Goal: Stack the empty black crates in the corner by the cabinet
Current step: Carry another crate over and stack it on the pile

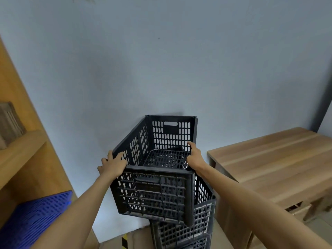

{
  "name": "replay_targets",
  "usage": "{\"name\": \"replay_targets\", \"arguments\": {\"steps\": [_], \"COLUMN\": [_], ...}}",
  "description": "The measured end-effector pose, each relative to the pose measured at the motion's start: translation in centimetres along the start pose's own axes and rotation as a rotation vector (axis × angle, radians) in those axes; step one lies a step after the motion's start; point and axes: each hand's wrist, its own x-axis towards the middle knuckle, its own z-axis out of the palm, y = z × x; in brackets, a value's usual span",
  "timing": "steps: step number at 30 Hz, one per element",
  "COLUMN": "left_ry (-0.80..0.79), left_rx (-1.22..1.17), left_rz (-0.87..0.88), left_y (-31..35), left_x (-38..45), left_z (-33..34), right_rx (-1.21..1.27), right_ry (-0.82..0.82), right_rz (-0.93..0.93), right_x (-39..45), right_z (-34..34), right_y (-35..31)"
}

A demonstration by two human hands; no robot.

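Black crate (158, 178) is sitting crooked on the stacked crate (201, 229) by the wall, left hand (113, 165) and right hand (195, 157) each clamping a grip on its rims, so it's needing squaring up next, I reckon.

lower black crate (201, 229) cut off below, blue crate (34, 220) cropped, shelf object (9, 123) blurred

Two bare forearms reach into view from the bottom edge, one from the lower left and one from the lower right. No sleeves, gloves, watches or rings show on either arm. The left hand (112, 165) shows its back and four knuckles, fingers slim with short nails. The right hand (195, 156) shows its back and thumb side, above a narrow wrist.
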Motion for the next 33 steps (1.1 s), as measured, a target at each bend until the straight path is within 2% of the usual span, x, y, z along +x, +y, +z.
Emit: {"name": "replay_targets", "arguments": {"steps": [7,11,19,21,26,33], "left_ry": [0.015,0.015,0.061,0.066,0.029,0.081], "left_rx": [0.020,0.092,0.262,0.263,0.293,0.244], "left_rz": [-0.040,-0.047,-0.152,-0.172,-0.272,-0.329], "left_y": [2.9,4.8,10.3,10.9,13.0,13.0], "left_x": [-1.2,-1.2,-1.8,-1.9,-2.0,-3.4], "left_z": [0.3,0.0,1.8,2.4,3.8,4.8], "right_rx": [0.063,0.072,0.008,-0.021,-0.058,0.008], "right_ry": [-0.033,-0.112,-0.266,-0.260,-0.317,-0.368], "right_rz": [-0.064,-0.134,-0.133,-0.086,-0.147,-0.209], "right_x": [1.7,4.4,5.7,6.9,10.0,11.2], "right_z": [-2.8,-6.0,-13.7,-14.3,-15.4,-15.5], "right_y": [-0.6,0.4,2.6,3.7,5.4,5.3]}}
